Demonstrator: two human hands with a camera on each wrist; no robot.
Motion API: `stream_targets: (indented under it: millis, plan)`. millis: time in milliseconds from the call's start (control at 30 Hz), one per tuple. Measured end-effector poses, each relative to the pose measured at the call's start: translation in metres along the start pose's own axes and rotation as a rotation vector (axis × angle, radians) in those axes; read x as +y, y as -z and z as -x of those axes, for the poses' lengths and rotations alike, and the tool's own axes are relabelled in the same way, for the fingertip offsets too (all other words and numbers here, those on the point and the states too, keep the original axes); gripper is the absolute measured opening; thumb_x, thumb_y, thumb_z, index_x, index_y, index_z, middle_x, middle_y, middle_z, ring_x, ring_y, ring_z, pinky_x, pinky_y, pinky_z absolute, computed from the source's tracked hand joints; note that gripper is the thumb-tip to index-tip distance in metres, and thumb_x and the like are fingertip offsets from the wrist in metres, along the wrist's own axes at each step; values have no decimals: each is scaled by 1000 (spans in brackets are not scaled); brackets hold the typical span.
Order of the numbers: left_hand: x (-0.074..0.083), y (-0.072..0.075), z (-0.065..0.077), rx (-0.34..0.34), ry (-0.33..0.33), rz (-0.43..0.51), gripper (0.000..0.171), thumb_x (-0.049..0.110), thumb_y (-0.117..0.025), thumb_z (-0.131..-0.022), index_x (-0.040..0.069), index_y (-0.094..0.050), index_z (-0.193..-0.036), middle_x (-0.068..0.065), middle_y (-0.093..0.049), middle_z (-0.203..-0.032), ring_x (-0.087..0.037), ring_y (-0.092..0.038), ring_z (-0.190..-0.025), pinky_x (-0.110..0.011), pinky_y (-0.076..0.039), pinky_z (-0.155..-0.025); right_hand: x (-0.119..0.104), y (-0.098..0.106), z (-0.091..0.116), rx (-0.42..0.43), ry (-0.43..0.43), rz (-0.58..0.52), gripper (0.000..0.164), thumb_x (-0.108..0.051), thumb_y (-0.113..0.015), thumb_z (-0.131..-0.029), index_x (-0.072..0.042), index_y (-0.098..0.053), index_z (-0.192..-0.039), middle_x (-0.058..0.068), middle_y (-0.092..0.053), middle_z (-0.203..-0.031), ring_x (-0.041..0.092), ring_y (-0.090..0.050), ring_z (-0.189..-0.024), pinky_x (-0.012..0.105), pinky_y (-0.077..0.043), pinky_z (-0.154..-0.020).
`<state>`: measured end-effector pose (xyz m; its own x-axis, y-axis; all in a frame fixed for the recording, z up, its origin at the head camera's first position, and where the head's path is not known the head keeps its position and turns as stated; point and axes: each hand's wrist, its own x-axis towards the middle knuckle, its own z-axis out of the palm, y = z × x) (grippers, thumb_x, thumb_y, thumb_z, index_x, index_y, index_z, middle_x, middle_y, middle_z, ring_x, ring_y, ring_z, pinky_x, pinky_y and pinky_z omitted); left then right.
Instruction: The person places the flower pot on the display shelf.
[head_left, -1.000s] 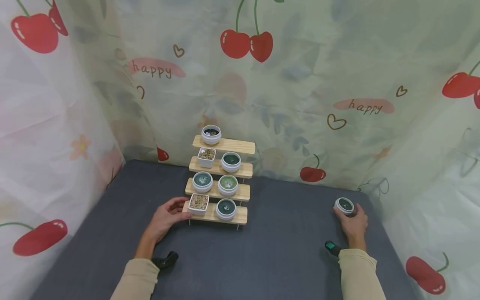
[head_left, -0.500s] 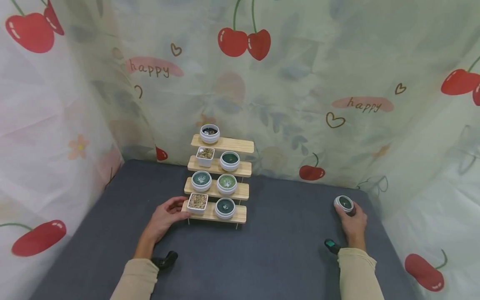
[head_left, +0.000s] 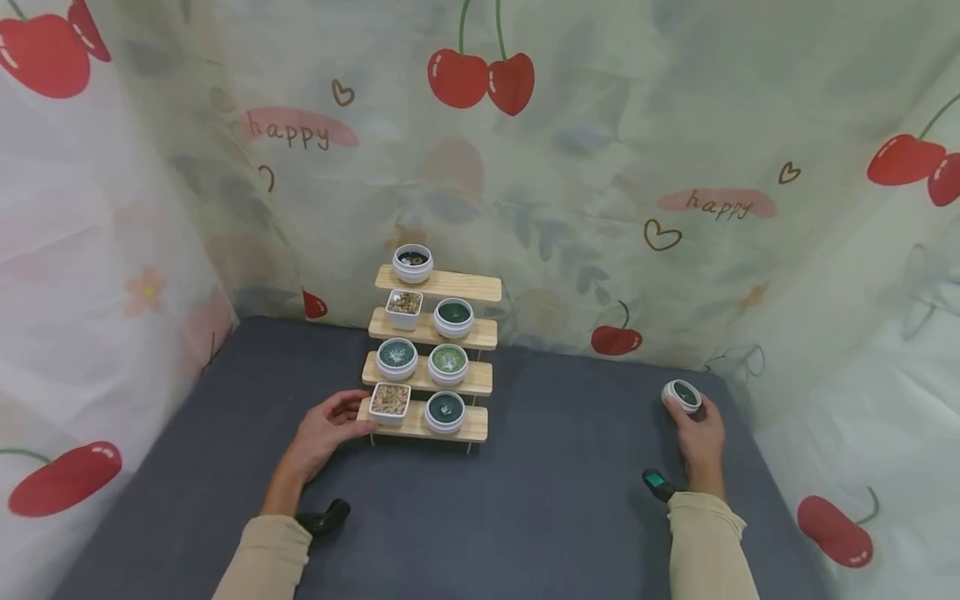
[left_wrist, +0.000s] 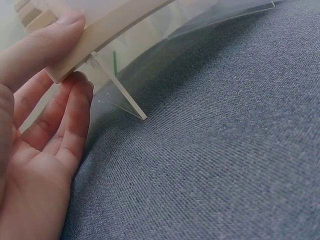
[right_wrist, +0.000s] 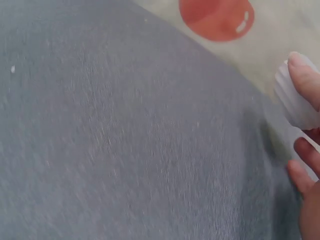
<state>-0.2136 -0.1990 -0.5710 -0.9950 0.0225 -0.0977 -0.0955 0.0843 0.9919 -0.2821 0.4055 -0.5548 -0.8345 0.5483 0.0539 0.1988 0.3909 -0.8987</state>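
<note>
My left hand [head_left: 322,433] grips the left end of the lowest board of a tiered wooden stand [head_left: 475,425]. In the left wrist view the thumb [left_wrist: 55,37] lies on the board's upper side, the fingers under its edge. Far to the right, my right hand [head_left: 702,442] holds a small round white bowl [head_left: 682,396] with dark green contents, slightly tilted. The right wrist view shows this bowl's ridged side [right_wrist: 291,95] above the cloth, its shadow apart from it. On the lowest board sit a square bowl of grainy pieces [head_left: 390,401] and a round dark green one [head_left: 445,412].
Higher boards carry a light green bowl [head_left: 448,365], a teal bowl [head_left: 397,358], a dark green bowl [head_left: 453,318], a square bowl [head_left: 404,308] and, at the top left, a dark-filled bowl [head_left: 412,262]. Dark cloth [head_left: 555,500] covers the table; a cherry-print curtain [head_left: 600,167] surrounds it.
The right hand has lifted the round bowl a little from the cloth and tilted it. My left hand keeps its hold on the board. The head view has shifted slightly.
</note>
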Motion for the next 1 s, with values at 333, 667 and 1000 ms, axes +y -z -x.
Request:
stream_targets:
  millis: [333,667,1000]
  plan:
    - [-2,-2,2,-5,3,-2,70,19,-87,-83,6,-53,-143,-9,-61,-125,-7,-64,-104,-19,-54,-86,-43,-17,10,-11,157,-36,68,-31,-78,-92,-6,-49,-148,14,-54,-138,0,-49,-95,2,-40,-71]
    - [-1,-2,0,-3,-5,-3,70,18,-87,-82,6,-53,-142,-9,-61,-124,-7,-64,-103,-19,-54,-86,-96,-29,21,-65,183,-147,69,-35,-76,-92,-13,-47,-151,7,-55,-138,0,-53,-98,7,-45,-75]
    - [0,-1,1,19,12,-20,72,20,-88,-82,7,-53,-143,-14,-60,-129,-8,-63,-104,-18,-53,-87,-158,-51,40,-172,245,-220,68,-31,-78,-91,-15,-49,-149,1,-55,-131,7,-55,-102,12,-47,-74]
